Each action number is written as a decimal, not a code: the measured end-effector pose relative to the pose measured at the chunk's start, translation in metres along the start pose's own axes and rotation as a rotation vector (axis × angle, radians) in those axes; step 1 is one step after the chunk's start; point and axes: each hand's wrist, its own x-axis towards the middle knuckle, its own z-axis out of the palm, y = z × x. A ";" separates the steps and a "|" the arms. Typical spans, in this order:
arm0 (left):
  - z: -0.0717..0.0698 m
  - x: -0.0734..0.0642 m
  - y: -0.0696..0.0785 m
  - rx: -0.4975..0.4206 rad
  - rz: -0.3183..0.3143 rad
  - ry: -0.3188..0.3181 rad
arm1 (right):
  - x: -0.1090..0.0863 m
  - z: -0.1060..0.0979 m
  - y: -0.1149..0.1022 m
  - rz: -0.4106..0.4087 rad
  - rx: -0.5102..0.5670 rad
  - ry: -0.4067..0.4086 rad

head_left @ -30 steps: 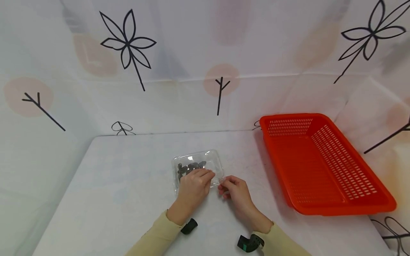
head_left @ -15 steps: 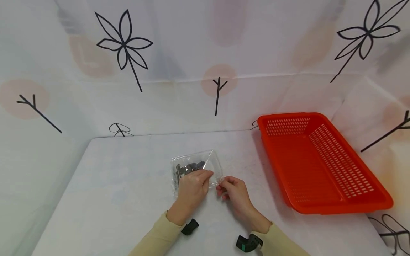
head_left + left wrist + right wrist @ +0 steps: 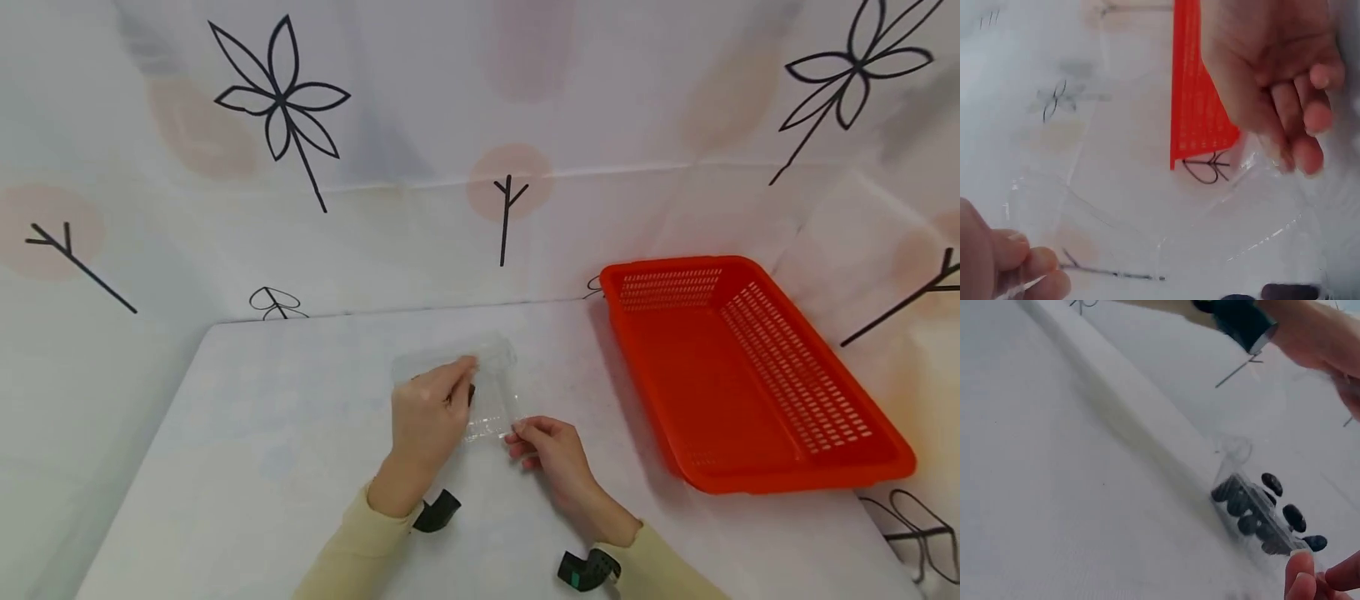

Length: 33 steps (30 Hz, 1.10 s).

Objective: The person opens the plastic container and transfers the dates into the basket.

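A clear plastic box (image 3: 491, 412) with a hinged lid (image 3: 1091, 215) lies in front of me on the white table. Several small dark oval pieces (image 3: 1246, 524) sit inside, mostly hidden behind my left hand in the head view. My left hand (image 3: 427, 417) pinches the edge of the lid between thumb and fingers and holds it raised above the box. At the near right corner, my right hand (image 3: 553, 454) pinches the box's rim with thumb and forefinger, its other fingers loosely curled. In the left wrist view, the lid stands tilted up between the two hands.
A large red plastic basket (image 3: 742, 392) with perforated sides stands at the right of the table (image 3: 247, 467). Behind the table hangs a white cloth (image 3: 420, 242) printed with plants. Each wrist wears a black camera mount (image 3: 437, 511).
My left hand has risen, moving up and leftward, and the lid has come up with it. My right hand stays at the corner of the box.
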 end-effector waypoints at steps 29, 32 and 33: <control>-0.031 0.010 -0.057 0.106 0.012 -0.019 | 0.002 -0.007 -0.004 0.000 -0.008 -0.048; -0.036 0.005 -0.064 0.088 -0.004 -0.005 | 0.003 -0.007 -0.005 0.002 -0.014 -0.042; -0.038 0.004 -0.066 0.085 -0.011 -0.001 | 0.003 -0.008 -0.006 0.006 -0.010 -0.039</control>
